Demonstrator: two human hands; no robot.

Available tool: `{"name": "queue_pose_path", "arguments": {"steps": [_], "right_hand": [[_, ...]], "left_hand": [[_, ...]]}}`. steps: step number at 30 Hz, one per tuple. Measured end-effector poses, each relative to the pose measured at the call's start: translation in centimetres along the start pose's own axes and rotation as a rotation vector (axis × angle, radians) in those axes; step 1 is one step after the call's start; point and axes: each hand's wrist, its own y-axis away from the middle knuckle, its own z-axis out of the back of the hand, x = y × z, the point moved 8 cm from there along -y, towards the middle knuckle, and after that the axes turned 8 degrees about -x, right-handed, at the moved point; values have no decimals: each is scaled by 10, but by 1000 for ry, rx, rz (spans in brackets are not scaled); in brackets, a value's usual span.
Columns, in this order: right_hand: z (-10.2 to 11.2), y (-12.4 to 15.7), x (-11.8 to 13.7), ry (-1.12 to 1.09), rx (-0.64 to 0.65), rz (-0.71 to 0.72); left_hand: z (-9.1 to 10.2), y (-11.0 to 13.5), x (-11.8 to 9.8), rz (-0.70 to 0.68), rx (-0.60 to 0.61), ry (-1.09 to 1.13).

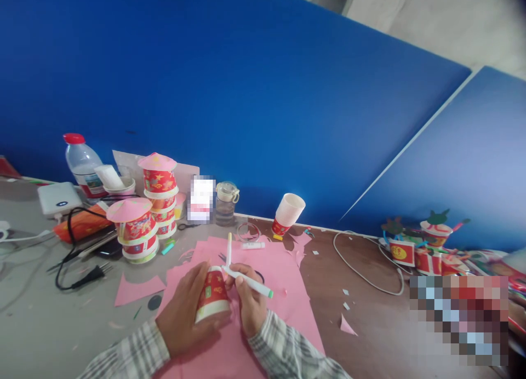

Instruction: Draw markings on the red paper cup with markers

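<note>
My left hand (183, 313) is wrapped round a red and white paper cup (211, 297), held upside down on the pink paper sheet (283, 291). My right hand (250, 299) pinches a white marker with a green end (250, 281), its tip against the cup's upper edge. A thin white stick (229, 249) rises just above the cup. Both sleeves are plaid.
Stacks of decorated cups with pink cone lids (137, 228) stand at the left, near a water bottle (82, 164), a power bank (58, 197) and a black plug cable (82, 277). A tilted cup (287, 213), a small jar (226, 201) and a white cable (361, 269) lie beyond. More decorated cups (431, 242) sit at the right.
</note>
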Motion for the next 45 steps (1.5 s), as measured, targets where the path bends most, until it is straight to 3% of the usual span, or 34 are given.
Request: {"name": "queue_pose_path", "arguments": {"steps": [4, 10, 17, 23, 36, 45], "right_hand": [[3, -1, -8, 32, -7, -31], [7, -3, -12, 58, -61, -47], [2, 0, -8, 7, -26, -83], [1, 0, -4, 26, 6, -63], [0, 4, -8, -52, 22, -95], [0, 4, -6, -58, 2, -98]], "left_hand": [[-6, 1, 6, 13, 36, 20], [0, -8, 8, 100, -36, 27], [4, -7, 4, 76, -76, -13], [-5, 0, 9, 20, 4, -36], [-2, -6, 2, 85, -20, 42], [0, -7, -1, 38, -27, 12]]}}
